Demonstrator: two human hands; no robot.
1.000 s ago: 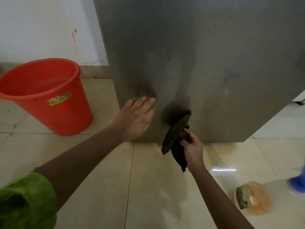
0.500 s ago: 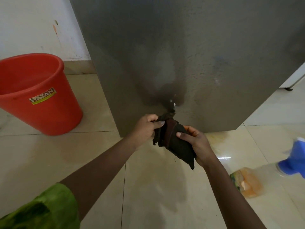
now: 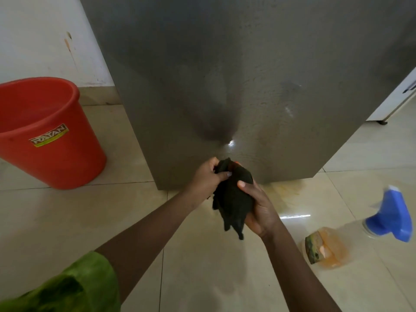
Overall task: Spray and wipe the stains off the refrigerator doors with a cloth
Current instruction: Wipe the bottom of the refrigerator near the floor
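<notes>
Both hands, left hand (image 3: 206, 176) at 10 o'clock and right hand (image 3: 258, 206) at 4 o'clock, grip a bunched dark green cloth (image 3: 234, 197) before the grey metal refrigerator door (image 3: 247, 75).

**One head-worn camera, tipped down at the foot of the fridge**

A single wide-angle view, taken from the person's head, faces forward and steeply down. The grey refrigerator door (image 3: 258, 75) fills the upper middle, its sides narrowing toward the tiled floor (image 3: 213, 266), which takes the lower half. The camera sits close. Both forearms run up from the bottom edge, and the left hand (image 3: 204, 179) and right hand (image 3: 258, 208) meet on a dark cloth (image 3: 234, 199) near mid-frame. A green sleeve (image 3: 85, 282) crowds the lower left corner. The view's margins catch a red bucket (image 3: 45, 136) at the left and a spray bottle (image 3: 333, 248) lying at the right.
</notes>
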